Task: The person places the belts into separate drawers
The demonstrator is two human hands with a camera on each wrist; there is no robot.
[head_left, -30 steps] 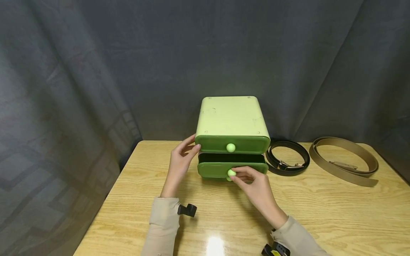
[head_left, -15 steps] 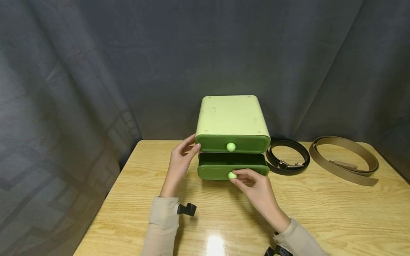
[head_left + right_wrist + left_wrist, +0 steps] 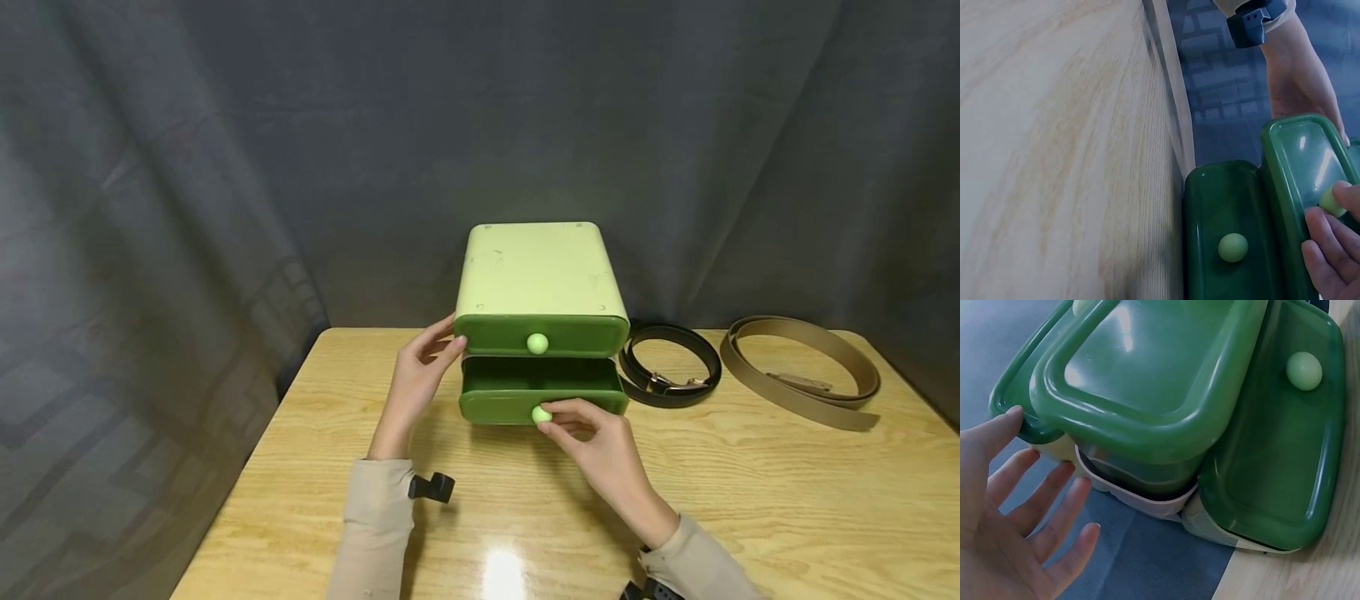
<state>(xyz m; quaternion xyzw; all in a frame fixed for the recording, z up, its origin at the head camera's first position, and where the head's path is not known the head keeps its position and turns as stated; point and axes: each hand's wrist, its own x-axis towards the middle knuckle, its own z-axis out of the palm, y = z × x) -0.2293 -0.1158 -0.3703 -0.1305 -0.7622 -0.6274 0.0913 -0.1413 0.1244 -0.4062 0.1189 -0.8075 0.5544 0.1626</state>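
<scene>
Pretty much the whole back is covered by a dark blue-grey curtain (image 3: 480, 125), with soft folds and a few creases running down it. The left side is draped in similar fabric, and a faint brick-like pattern can be made out low down there. A pale, wood-grained surface (image 3: 795, 508) with rounded far corners is set near the back drape. Light's bounced off its glossy top as a bright white glare (image 3: 503, 575) at the bottom of the head view.
</scene>
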